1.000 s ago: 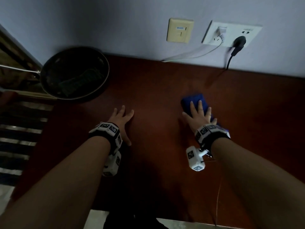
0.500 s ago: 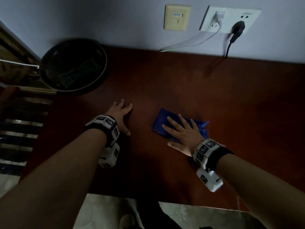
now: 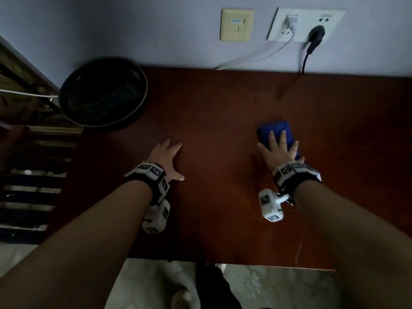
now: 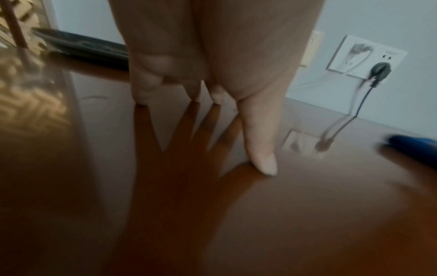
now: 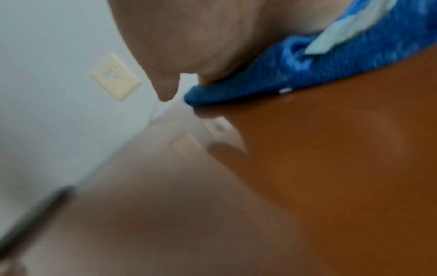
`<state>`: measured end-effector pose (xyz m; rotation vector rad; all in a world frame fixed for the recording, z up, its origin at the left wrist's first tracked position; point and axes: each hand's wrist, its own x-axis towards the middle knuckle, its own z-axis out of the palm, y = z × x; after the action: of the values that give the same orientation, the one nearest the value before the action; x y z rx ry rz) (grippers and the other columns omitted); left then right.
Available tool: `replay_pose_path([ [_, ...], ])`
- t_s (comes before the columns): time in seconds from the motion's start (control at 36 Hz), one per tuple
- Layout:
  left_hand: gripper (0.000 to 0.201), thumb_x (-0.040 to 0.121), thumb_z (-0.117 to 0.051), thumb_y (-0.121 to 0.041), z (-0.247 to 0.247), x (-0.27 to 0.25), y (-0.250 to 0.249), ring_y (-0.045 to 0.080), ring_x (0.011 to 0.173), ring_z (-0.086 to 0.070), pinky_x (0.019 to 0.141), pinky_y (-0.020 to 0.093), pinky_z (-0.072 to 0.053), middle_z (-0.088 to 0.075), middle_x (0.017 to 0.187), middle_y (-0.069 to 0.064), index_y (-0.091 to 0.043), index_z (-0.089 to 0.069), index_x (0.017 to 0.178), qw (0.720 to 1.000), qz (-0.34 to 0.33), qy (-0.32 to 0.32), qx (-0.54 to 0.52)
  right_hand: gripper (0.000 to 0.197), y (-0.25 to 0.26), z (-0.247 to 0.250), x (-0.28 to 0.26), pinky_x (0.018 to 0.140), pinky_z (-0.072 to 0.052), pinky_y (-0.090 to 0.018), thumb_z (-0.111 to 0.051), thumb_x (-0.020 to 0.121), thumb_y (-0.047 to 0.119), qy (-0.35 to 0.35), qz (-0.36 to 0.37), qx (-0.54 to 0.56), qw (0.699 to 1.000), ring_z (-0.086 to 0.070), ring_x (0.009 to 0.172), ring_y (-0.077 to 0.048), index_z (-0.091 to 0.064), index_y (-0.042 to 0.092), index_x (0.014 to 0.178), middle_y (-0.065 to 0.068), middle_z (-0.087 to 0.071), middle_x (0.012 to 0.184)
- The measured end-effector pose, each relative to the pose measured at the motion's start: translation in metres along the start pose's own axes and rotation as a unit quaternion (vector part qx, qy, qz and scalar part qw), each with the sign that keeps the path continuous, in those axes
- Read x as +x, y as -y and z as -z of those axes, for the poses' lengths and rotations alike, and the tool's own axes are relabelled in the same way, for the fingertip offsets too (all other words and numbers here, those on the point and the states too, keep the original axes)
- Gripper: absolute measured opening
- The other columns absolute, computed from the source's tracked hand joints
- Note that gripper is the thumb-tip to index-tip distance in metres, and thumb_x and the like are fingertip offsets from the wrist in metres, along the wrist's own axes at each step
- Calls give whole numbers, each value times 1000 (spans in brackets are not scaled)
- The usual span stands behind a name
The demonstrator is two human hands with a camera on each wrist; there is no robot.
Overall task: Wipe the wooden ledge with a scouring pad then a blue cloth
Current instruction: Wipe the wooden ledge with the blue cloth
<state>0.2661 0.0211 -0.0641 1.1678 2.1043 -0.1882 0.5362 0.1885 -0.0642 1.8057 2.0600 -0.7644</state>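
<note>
The dark red-brown wooden ledge [image 3: 218, 103] runs along the wall. A folded blue cloth [image 3: 276, 132] lies on it right of centre, and my right hand [image 3: 278, 150] presses flat on it with straight, spread fingers. The right wrist view shows the blue cloth [image 5: 307, 74] under the palm, a white tag showing. My left hand [image 3: 165, 157] rests flat on the bare wood left of centre, fingers spread; its thumb [image 4: 260, 145] touches the ledge [image 4: 307, 214]. A dark scouring pad [image 3: 111, 99] lies inside the black frying pan [image 3: 142, 76] at the ledge's left end.
A beige switch plate [image 3: 237, 24] and a white socket [image 3: 305, 24] sit on the wall, with a white cable and a black cable [image 3: 305, 56] dropping to the ledge's back edge. Left of the ledge are dark slats [image 3: 29, 197]; the floor lies below the front edge.
My right hand has pushed the blue cloth back to the right and away from me, after having swept it left and nearer half a second ago. The left hand stays in place.
</note>
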Motion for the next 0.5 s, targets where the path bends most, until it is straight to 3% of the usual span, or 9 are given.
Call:
replay_pose_path([
  [0.11, 111, 73, -80, -49, -13, -11, 8, 29, 149, 5, 113, 65, -20, 8, 163, -4, -39, -4, 154, 999, 9, -32, -41, 72, 50, -19, -13, 111, 4, -63, -24, 82, 77, 22, 91, -25, 995, 20, 143, -28, 3, 51, 144, 19, 20, 154],
  [0.19, 109, 73, -78, -53, -18, -22, 9, 25, 149, 10, 107, 73, -19, 13, 161, -13, -45, -2, 152, 999, 26, -20, -24, 73, 83, -45, -33, 110, 8, -63, -25, 82, 77, 47, 181, -62, 980, 24, 142, -28, 4, 52, 144, 19, 22, 154],
  [0.28, 110, 72, -78, -55, -20, -29, 11, 25, 148, 13, 105, 74, -21, 17, 160, -15, -47, -1, 151, 999, 32, -1, -10, 72, 100, -71, -56, 108, 11, -63, -24, 82, 78, 66, 258, -125, 956, 26, 141, -27, 6, 54, 143, 20, 23, 153],
  [0.5, 120, 70, -80, -53, -32, -52, 24, 25, 148, 14, 109, 68, -19, 20, 160, -12, -41, 5, 153, 999, 17, 28, 24, 65, 53, -89, -99, 110, 14, -60, -31, 88, 68, 90, 429, -259, 861, 27, 141, -21, 2, 55, 142, 24, 21, 153],
])
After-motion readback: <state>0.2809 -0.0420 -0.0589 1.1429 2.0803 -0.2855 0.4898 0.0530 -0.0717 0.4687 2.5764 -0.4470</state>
